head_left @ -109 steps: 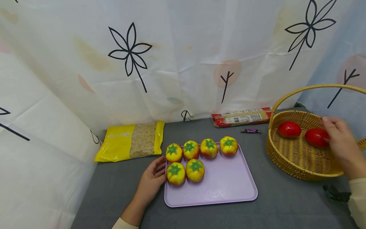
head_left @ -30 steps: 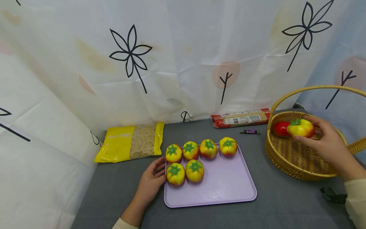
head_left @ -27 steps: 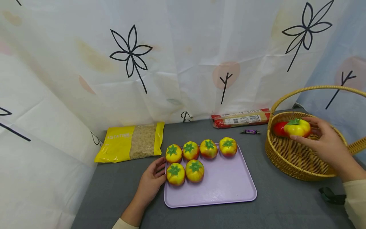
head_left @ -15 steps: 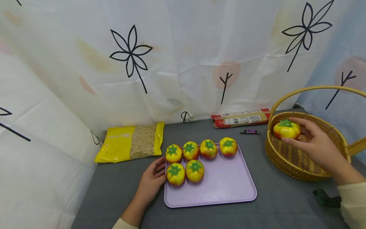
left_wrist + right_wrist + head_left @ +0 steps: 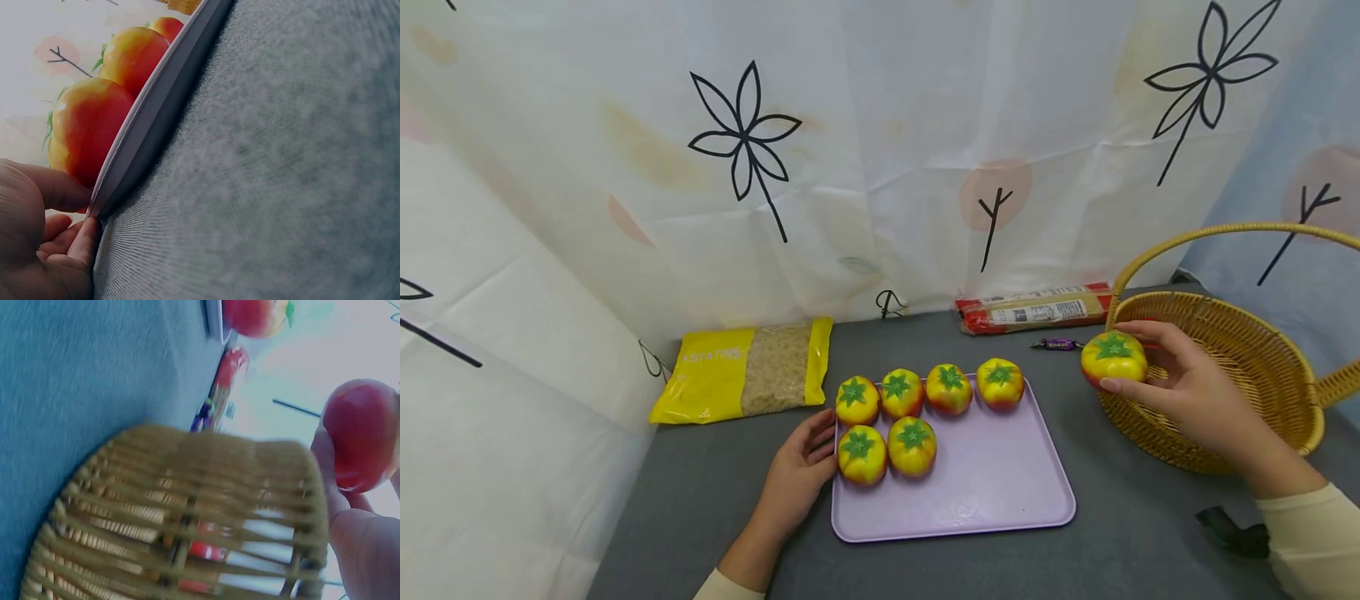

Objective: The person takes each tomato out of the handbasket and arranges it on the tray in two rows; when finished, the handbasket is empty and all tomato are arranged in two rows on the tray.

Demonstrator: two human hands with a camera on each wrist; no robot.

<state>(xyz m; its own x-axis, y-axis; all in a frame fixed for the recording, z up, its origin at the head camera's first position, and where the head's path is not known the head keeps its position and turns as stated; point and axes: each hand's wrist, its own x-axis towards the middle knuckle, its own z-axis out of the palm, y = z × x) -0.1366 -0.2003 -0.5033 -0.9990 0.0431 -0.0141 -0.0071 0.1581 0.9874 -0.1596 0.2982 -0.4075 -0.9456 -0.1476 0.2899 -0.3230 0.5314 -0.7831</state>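
Right hand: the right hand [image 5: 1187, 392] is gripping a tomato [image 5: 1113, 358] with curled fingers, holding it over the near rim of the basket [image 5: 1262, 367].
Left hand: the left hand [image 5: 797, 479] is pinching the tray's [image 5: 992, 500] left edge.
Wrist views: the right wrist view is showing the tomato's red underside [image 5: 365, 434]; the left wrist view is showing the thumb [image 5: 53, 187] lying over the tray rim [image 5: 156, 119].
Around: pasta bag [image 5: 745, 371], spaghetti pack [image 5: 1033, 308] and candy [image 5: 1056, 343] are lying behind the tray.
Count: six tomatoes on the tray, one in hand.
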